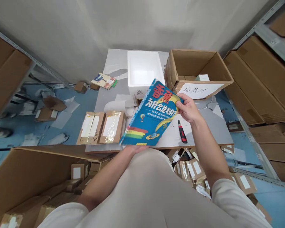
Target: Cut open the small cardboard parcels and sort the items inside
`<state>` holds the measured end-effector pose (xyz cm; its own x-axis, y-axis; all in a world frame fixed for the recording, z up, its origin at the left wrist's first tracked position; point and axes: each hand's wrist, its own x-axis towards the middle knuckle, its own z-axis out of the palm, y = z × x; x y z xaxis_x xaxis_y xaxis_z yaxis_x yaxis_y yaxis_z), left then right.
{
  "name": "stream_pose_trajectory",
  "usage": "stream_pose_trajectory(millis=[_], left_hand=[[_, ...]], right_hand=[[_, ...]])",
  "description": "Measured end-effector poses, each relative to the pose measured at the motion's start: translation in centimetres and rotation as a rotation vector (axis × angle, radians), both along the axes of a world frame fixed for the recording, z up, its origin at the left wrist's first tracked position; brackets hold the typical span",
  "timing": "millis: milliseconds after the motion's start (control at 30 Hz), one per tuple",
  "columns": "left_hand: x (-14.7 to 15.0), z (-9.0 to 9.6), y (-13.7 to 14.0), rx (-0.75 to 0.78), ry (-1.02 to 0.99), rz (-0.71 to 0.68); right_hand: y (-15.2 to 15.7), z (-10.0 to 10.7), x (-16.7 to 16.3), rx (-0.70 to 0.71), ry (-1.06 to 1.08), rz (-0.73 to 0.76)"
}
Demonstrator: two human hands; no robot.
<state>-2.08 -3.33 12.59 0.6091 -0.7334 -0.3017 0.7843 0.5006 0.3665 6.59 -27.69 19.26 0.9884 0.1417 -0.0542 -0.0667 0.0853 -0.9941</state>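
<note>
A blue book (144, 123) with large red and white lettering is held tilted over the table, its cover facing up. My right hand (188, 109) grips its upper right edge, thumb on the cover and fingers behind. Under the bottom edge is my left hand (139, 149), holding the book from below; most of its fingers are hidden by the book. A red and black box cutter (182, 131) lies on the table, below my right hand. Two taped cardboard parcels with white labels, a left one (87, 128) and a right one (112, 126), lie left of the book.
A white foam box (144, 60) and an open cardboard box (199, 80) with a paper sign stand at the table's back. Other books (104, 80) lie at the left edge. A large carton (49, 161) of parcels is lower left; shelving with cartons (258, 82) is at right.
</note>
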Motion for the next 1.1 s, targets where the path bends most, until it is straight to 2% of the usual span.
stream_pose_trajectory(millis=[100,200,300,467,600,833,967,1100], left_hand=[[0.0,0.1,2.2,0.034,-0.067,0.097],[0.1,-0.6,3.9,0.269,-0.204,0.142],[0.2,-1.5,4.3,0.476,-0.265,0.190],[0.3,-2.1,4.1,0.475,-0.183,0.212],[0.5,-2.0,4.0,0.467,-0.143,0.233],[1.2,-1.8,3.0,0.506,-0.134,0.296],[2.9,-1.4,1.6,0.492,-0.150,0.475],[4.1,-0.5,0.7,0.474,-0.249,0.666]], right_hand=[[-1.2,0.3,0.0,-0.059,0.022,-0.041],[-1.8,0.2,0.4,-0.097,0.050,-0.075],[-2.1,0.0,0.9,-0.114,0.115,-0.070],[-3.0,0.1,1.5,-0.068,0.189,0.043],[-3.6,0.3,2.0,-0.051,0.251,0.047],[-3.0,0.3,4.1,-0.163,0.227,0.032],[-2.7,0.2,7.4,-0.096,0.130,-0.108],[-2.4,-0.8,13.2,0.038,0.033,-0.243]])
